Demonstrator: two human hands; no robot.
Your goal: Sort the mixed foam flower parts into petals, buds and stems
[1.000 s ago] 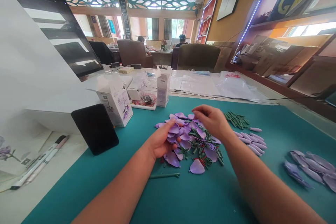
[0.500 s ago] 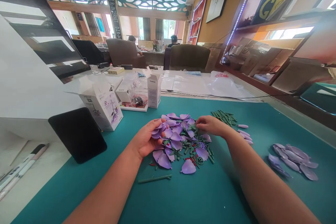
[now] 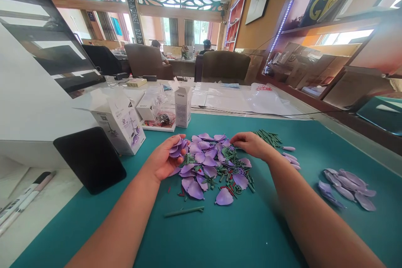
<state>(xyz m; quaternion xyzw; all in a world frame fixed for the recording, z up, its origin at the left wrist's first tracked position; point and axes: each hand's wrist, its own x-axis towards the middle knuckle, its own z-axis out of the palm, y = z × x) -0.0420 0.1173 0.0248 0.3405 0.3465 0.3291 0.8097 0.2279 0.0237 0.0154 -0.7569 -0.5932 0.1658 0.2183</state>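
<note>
Two bare hands meet over a heap of purple petals and green parts [image 3: 213, 169] at the middle of a teal mat [image 3: 220, 238]. The left hand [image 3: 161, 162], palm turned up at the heap's left edge, has its fingers curled around a small stack of purple petals [image 3: 176, 149], with the thumb pressed against them. The right hand [image 3: 251, 144] rests palm down on the heap's far right edge, fingertips drawn close together among the petals; whether they grip a piece cannot be told. One loose petal [image 3: 224, 197] lies just in front of the heap, and a single green stem [image 3: 184, 212] lies flat on the mat nearer the person. Beyond the right hand sits a bundle of green stems [image 3: 267, 137], and beside the right wrist a row of slim pale purple pieces [image 3: 290, 160]. Well apart, at the mat's right, lies a second group of long purple petals [image 3: 348, 186]. A black tablet [image 3: 89, 160] leans at the mat's left edge, with an open white box [image 3: 121, 123] behind it, a taller white box [image 3: 183, 107] farther back, and marker pens [image 3: 21, 201] on the white table to the left.
</note>
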